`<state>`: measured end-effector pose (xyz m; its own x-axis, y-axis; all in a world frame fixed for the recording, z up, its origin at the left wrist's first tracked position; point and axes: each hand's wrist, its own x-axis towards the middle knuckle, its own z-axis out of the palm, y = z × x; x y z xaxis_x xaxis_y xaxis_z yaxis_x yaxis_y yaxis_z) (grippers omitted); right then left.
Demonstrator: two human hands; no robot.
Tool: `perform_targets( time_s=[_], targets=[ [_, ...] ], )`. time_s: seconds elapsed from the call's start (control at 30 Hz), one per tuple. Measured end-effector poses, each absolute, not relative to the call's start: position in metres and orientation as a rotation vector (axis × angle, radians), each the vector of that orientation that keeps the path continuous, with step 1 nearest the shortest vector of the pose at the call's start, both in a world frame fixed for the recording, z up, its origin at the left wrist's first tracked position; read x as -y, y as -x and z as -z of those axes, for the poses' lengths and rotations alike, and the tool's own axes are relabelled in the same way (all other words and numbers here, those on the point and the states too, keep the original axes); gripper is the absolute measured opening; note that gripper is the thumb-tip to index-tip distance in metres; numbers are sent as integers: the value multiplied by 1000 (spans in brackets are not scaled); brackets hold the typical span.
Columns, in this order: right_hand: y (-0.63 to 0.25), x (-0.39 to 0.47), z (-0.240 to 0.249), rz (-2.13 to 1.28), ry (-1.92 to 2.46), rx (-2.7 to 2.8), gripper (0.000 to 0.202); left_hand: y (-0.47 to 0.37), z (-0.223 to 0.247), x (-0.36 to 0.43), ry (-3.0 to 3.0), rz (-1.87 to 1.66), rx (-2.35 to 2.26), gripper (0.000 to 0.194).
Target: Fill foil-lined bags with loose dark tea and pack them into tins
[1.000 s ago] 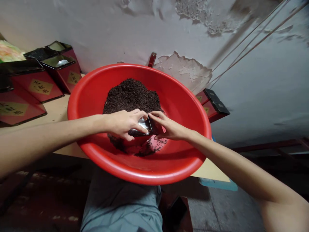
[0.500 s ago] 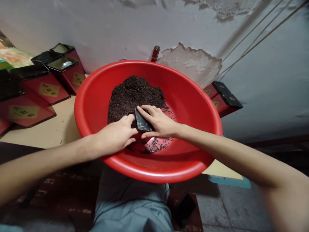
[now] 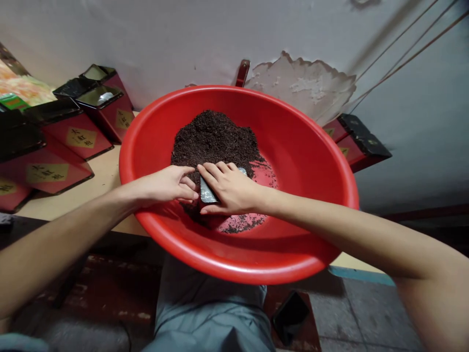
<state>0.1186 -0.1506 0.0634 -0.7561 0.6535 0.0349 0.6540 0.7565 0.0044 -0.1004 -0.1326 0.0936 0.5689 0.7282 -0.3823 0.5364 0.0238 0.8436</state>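
A wide red plastic basin holds a heap of dark, dry leaf pieces that look like loose tea. Inside it, my right hand lies over a small tin, its fingers and thumb wrapped round the sides. The tin's face is black and scratched; its lower part is hidden. My left hand is just left of the tin over the heap, fingers loosely bent and the index finger stretched out, with nothing seen in it. Scattered bits lie on the bare basin floor beside the heap.
Several red tins with black edges and yellow labels stand on the table at left. More red tins lie at right by the wall. A dark phone-like object rests on a reddish stool below.
My left hand has come away from the tin, moving left and slightly up. My right hand keeps its hold and now covers more of the tin. The view has shifted slightly.
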Motion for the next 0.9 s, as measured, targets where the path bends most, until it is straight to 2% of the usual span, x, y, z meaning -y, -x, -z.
perform_targets(
  time_s=[0.07,0.17,0.23,0.33,0.4,0.5,0.6,0.7,0.83,0.9],
  targets=[
    [-118,150,-61,8,1071,2897,114,97,-96,129,-1768,-37,-1085,51],
    [-125,144,-56,-116,1017,2828,121,88,-102,122,-2004,171,-1134,50],
    [-133,138,-52,-282,981,2709,115,80,-105,116,-2146,262,-1153,58],
    [-141,132,-45,-500,968,2419,82,70,-108,105,-2374,340,-1135,77],
    [-138,133,-44,-478,1090,2328,70,64,-110,100,-2523,411,-1073,78],
    [-124,140,-50,-257,1414,2406,67,58,-115,103,-2661,583,-991,79],
    [-120,148,-62,-183,1522,2550,67,52,-120,121,-2681,706,-1103,108],
    [-139,151,-67,-201,1427,2688,79,47,-118,139,-2721,644,-1316,125],
    [-171,149,-61,-179,1222,2793,121,35,-111,145,-2726,672,-1323,135],
    [-176,148,-56,-98,1138,2826,128,28,-108,143,-2707,718,-1272,139]
  ],
)
